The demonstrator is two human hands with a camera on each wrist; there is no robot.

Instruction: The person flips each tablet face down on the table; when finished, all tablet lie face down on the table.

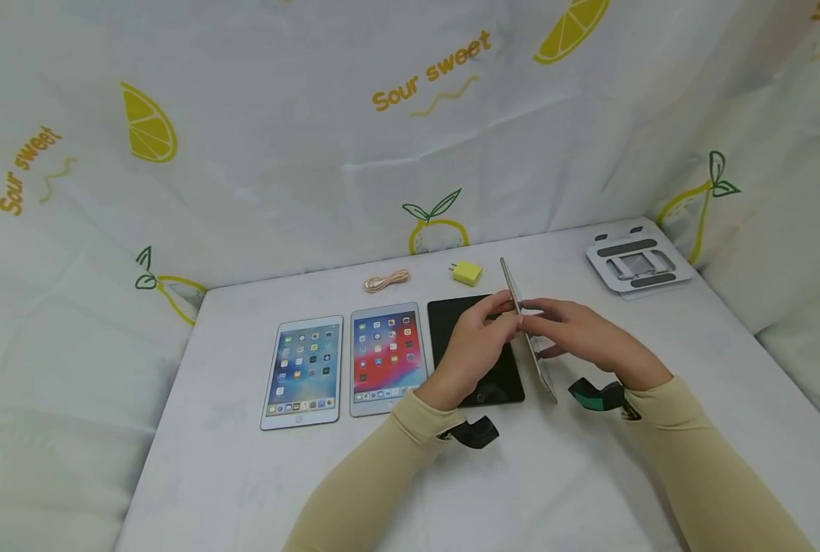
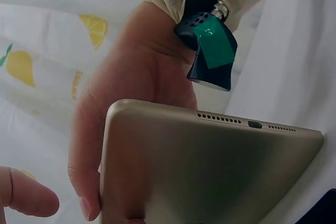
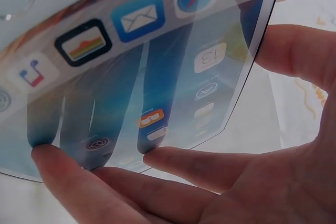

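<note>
The work centres on one tablet (image 2: 205, 161) with a gold-coloured back, held tilted on edge just to the right of the black tablet (image 1: 496, 379), its lit screen facing the right hand (image 1: 582, 337). That hand's grip pinches it: fingertips press the glass while the thumb sits at the edge, its tip hidden behind. The left hand (image 1: 475, 345) is above the black tablet, close to the gold back; whether its grip actually holds anything I cannot tell (the left wrist view shows one finger apart from the casing).

Left of the black tablet lie the red-screened tablet (image 1: 389, 356), next to it, and the blue-screened tablet (image 1: 305, 376), farther out. Those three are flat on the desk (image 1: 244, 491) in a tidy row, so that part looks done. Judging by the layout, the raised one is mid-handling and not yet laid flat; whether its lower corner touches the desk is unclear.

Beyond the black tablet sit the yellow charger (image 1: 467, 274) and, to its left, the coiled cable (image 1: 386, 281), not joined. The folding stand (image 1: 637, 264), well to the right, looks unused: no tablet rests on it.
</note>
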